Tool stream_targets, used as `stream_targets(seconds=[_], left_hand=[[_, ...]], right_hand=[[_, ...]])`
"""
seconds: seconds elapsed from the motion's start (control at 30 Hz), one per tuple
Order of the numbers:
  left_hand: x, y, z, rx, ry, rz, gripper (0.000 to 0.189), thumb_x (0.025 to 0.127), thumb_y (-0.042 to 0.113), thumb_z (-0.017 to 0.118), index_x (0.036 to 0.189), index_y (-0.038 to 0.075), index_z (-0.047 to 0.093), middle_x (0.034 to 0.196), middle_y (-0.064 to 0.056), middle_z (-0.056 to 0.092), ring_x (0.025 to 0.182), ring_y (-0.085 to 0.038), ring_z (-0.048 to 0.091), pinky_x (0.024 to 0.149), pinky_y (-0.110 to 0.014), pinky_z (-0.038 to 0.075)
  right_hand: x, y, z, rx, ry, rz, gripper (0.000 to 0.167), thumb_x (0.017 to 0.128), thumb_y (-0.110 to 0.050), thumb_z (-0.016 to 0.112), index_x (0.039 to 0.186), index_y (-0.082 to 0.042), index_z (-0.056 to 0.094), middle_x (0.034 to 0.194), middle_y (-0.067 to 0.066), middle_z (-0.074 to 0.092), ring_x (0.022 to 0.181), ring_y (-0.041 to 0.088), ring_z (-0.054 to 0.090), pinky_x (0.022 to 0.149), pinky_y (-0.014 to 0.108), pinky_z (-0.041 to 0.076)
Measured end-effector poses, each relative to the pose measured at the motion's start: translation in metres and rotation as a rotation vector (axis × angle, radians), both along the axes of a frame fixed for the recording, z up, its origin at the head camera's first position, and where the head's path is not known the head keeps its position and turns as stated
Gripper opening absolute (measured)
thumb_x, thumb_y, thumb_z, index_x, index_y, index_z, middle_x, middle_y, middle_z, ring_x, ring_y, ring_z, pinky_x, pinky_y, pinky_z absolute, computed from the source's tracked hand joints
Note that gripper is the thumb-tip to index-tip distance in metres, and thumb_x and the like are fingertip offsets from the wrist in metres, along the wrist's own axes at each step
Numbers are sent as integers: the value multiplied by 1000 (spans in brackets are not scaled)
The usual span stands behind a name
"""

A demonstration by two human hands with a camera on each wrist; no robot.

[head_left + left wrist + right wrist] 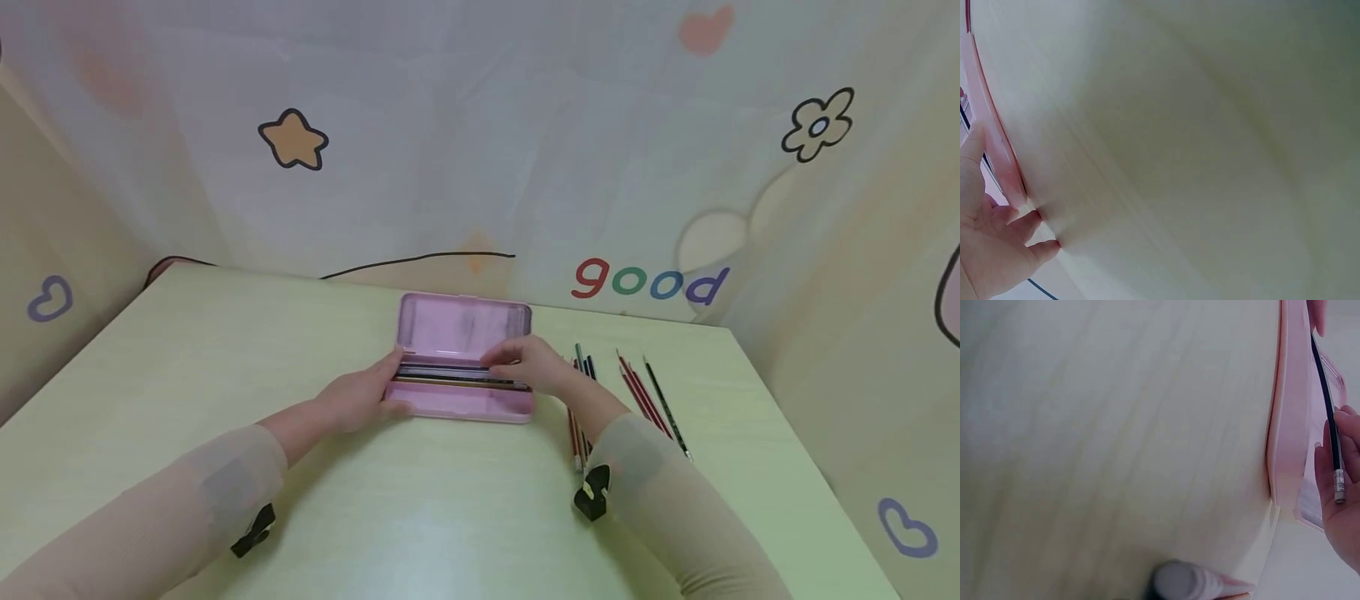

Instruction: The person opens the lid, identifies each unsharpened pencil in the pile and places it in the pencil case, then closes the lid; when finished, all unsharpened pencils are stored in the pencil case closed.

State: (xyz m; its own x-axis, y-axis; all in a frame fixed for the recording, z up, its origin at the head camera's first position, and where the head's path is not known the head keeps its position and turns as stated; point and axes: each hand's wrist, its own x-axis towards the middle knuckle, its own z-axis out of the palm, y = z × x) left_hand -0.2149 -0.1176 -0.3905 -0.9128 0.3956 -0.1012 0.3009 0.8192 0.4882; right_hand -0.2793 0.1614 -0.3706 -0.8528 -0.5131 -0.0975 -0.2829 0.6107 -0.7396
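I have the left hand (356, 402) gripping the left end of an open, round-cornered pink plastic case (457, 405); over it, the right hand (534, 365) pinches a slender black pencil (1324, 387) with metallic ferrule. Thin red pencils (644, 395) lie right of the case.

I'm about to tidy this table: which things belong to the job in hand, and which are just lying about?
In the job:
pink case, held by the left hand
black pencil, held by the right hand

Lying about, though perhaps waiting their turn:
pencil bunch, partly hidden
red pencils
outermost dark pencil
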Motion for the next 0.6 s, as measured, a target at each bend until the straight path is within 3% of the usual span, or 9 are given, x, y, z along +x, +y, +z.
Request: stream_targets(seconds=[0.6], left_hand=[[-1, 0, 0, -8, 3, 0, 95, 86, 49, 59, 149, 3, 4, 152, -16, 17, 132, -35, 32, 105, -48, 29]], right_hand=[[-2, -8, 1, 26, 38, 26, 18, 88, -8, 65, 105, -8, 71, 102, 2, 68, 98, 17, 60, 88, 33, 48]])
